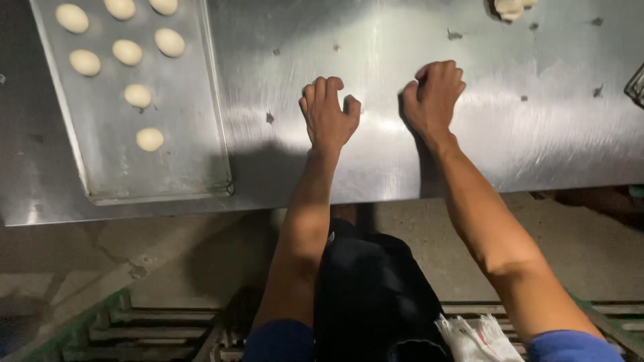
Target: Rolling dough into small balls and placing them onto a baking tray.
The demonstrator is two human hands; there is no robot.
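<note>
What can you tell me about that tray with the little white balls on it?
The tray is a flat, shiny metal sheet with a low raised rim, lying tilted at the left of the steel table, its near corner close to the table's edge. Eight smooth, pale dough balls sit on it, spaced apart; its right half is bare. Neither hand touches it; the left hand is nearest.
</note>
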